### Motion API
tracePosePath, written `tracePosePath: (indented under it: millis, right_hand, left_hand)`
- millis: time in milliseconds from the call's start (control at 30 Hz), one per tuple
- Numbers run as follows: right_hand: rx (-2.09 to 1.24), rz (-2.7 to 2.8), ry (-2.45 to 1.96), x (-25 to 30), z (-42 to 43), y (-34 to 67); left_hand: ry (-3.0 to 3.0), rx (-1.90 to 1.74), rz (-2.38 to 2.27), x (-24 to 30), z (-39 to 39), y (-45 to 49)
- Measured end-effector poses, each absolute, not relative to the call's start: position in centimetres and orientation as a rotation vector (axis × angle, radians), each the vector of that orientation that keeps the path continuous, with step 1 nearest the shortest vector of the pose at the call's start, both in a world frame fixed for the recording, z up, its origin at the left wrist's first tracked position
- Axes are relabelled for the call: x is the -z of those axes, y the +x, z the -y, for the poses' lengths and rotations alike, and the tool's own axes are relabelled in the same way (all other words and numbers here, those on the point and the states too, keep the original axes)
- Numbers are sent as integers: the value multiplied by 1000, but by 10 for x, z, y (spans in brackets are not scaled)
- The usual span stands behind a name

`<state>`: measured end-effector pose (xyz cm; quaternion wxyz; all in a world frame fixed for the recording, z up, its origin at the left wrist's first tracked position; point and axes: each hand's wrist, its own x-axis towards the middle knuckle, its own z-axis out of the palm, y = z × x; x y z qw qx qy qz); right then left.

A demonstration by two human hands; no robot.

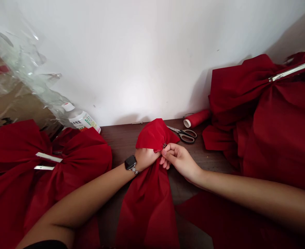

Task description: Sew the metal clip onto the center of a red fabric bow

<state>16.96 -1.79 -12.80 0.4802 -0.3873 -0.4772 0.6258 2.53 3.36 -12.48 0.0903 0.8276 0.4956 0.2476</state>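
Observation:
A gathered red fabric bow (pixel 149 204) stands at the middle of the dark table, its upper loop flared and its long tails hanging toward me. My left hand (pixel 145 157), wearing a black watch (pixel 130 162) and a bracelet, is closed around the bow's gather; its fingers are mostly hidden by the cloth. Thumb and fingers of my right hand (pixel 174 155) are pinched at the same gather. They hold something thin and small there, beside a dark metallic bit (pixel 164 145), and I cannot make out what it is.
Black-handled scissors (pixel 187 135) and a red thread spool (pixel 197 118) lie behind my right hand. Piled red bows (pixel 277 114) with metal clips stand right; another clipped bow (pixel 87 155) lies left. A white-capped bottle (pixel 81 119) and clear plastic wrap (pixel 25 69) are behind it, near the wall.

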Motion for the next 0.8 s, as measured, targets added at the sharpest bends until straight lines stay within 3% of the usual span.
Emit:
tracePosePath:
  millis: [800]
  right_hand:
    - [-1478,1069,-957,134,15,172]
  left_hand:
    - [2451,-552,-1472,127,-38,23]
